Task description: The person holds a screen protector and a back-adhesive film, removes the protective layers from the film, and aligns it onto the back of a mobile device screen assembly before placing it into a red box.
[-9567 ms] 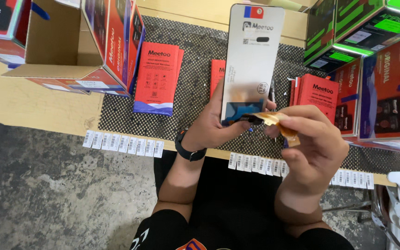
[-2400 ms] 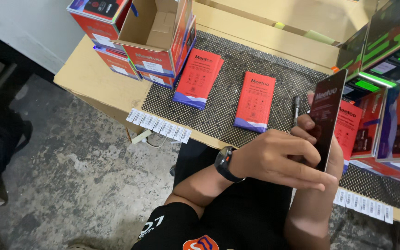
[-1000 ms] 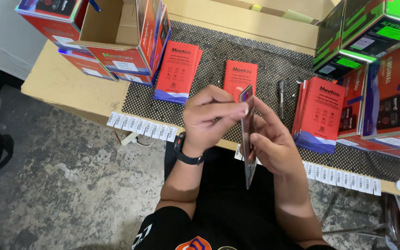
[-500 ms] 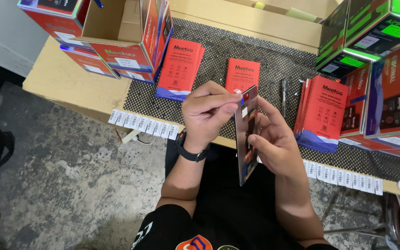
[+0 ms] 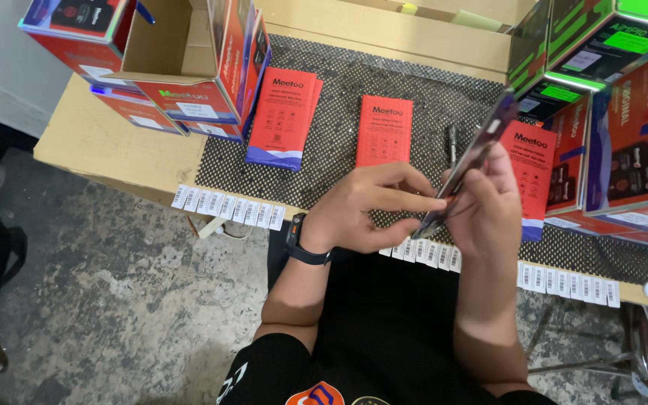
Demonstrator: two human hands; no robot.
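Note:
My right hand point(image 5: 489, 202) grips a thin dark flat panel point(image 5: 468, 160), like a phone screen protector or glass, tilted edge-on and slanting up to the right. My left hand point(image 5: 369, 210), with a black watch on the wrist, pinches the panel's lower middle with thumb and forefinger. Both hands hover over the near edge of the black mesh mat point(image 5: 339, 150). Flat red packets lie on the mat: a small stack point(image 5: 285, 116) at the left, one point(image 5: 385, 131) in the middle, a stack point(image 5: 532, 169) right behind my right hand.
An open cardboard carton point(image 5: 181, 67) with red boxes stands at the back left. Stacked red and green boxes point(image 5: 616, 127) rise on the right. A dark pen-like tool point(image 5: 452, 142) lies on the mat. Strips of barcode labels point(image 5: 226, 208) line the table's near edge.
The panel has tilted from near upright to slanting up and right, and moved right. My left hand's pinch has slid from the panel's top to its lower middle.

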